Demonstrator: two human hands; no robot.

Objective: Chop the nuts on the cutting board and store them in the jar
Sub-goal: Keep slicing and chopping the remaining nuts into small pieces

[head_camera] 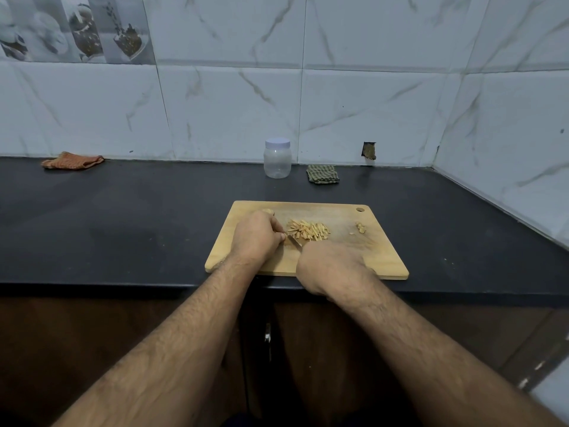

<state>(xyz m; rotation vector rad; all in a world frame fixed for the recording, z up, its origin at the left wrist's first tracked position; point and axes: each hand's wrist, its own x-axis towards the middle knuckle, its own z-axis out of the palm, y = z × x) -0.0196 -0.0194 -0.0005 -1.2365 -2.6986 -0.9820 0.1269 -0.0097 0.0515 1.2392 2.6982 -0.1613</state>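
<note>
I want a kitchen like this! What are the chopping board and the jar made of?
The chopping board looks like pale wood with a matte face and faint grain, though it could be bamboo. The jar seems clear plastic: see-through, slightly cloudy walls, with a whitish screw lid.

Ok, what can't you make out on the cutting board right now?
Head view only:
- Knife: handle hidden under the right hand; only a bit of blade shows.
- Whatever the left hand pinches: covered by its fingers.
- Small bits near the board's right side: too small to identify.
</note>
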